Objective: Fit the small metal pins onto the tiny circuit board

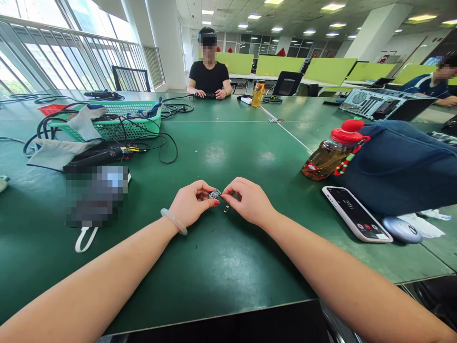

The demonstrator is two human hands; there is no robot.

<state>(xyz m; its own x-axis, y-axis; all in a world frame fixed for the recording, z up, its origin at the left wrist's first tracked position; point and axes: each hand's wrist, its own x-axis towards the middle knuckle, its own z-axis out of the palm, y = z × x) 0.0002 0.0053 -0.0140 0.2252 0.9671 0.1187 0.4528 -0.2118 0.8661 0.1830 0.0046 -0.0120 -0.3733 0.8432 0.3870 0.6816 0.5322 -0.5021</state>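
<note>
My left hand (191, 204), with a pale bangle (173, 221) at its wrist, is closed in a pinch on a small circuit board (214, 194) held just above the green table (228, 267). Thumb and forefinger of my right hand (248, 201) are pressed together at the board's right end. Whether they grip the board itself or some tiny part there, I cannot tell. Below the fingertips a small light-edged rectangular part (226, 208) lies on the table.
Left stand a green basket (124, 128) with cables and gloves and a blurred device (98, 197). Right are a red-lidded bottle (328, 152), a dark blue bag (396, 166), a phone (357, 214) and a round case (402, 229). One person (209, 71) sits opposite, another far right.
</note>
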